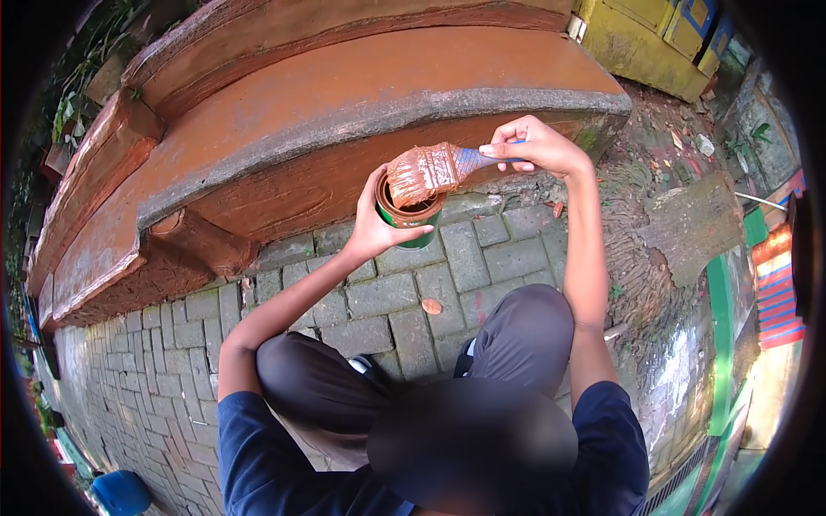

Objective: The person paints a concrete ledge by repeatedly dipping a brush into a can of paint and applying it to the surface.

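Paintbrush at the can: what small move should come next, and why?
Probably wipe the paintbrush on the rim of the can with the right hand: the bristles look heavily coated in brown paint and sit at the can's mouth, while the left hand grips the can.

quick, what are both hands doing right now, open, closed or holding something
Left hand: wrapped around the green can, holding it.
Right hand: closed on the handle of the brush, bristles at the can's mouth.
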Available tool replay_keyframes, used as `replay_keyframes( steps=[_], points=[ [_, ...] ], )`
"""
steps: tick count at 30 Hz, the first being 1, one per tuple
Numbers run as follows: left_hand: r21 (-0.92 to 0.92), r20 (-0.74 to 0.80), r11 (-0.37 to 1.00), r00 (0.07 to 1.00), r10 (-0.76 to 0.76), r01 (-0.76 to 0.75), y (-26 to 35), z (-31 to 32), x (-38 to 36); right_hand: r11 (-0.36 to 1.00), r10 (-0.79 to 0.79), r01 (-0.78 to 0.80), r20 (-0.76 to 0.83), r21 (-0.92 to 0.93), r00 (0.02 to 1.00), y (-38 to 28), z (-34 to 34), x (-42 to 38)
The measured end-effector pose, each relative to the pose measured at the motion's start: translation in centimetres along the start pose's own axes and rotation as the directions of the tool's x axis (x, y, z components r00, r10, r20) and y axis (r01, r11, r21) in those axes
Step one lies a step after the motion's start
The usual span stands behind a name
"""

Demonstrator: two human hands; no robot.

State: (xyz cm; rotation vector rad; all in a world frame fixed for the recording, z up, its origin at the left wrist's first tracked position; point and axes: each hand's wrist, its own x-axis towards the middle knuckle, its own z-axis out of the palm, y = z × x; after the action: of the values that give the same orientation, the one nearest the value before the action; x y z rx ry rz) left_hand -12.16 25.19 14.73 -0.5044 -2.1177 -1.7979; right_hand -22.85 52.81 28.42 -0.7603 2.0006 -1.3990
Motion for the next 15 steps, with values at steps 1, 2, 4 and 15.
replay_keyframes(
  steps=[1,2,4,15],
  points=[
    [0.005,-0.001,1.000,1.000,0.005,-0.004,0.0,0.0,0.1,1.000,0.000,0.001,-0.010,0.030,1.000,0.0,0.0,-0.1],
    [0.004,-0.001,1.000,1.000,0.003,-0.003,-0.1,-0.1,0.1,1.000,0.001,-0.001,-0.010,0.030,1.000,-0.1,0.0,-0.1],
    [0.041,-0.011,0.999,1.000,-0.001,0.002,-0.1,-0.2,0.1,1.000,-0.006,0.006,-0.048,0.001,0.999,-0.2,0.0,-0.2],
    [0.035,-0.044,0.999,0.999,0.026,-0.025,0.5,-0.8,0.7,0.999,-0.030,0.033,-0.106,0.024,0.994,0.9,-0.1,0.7]
  ],
)
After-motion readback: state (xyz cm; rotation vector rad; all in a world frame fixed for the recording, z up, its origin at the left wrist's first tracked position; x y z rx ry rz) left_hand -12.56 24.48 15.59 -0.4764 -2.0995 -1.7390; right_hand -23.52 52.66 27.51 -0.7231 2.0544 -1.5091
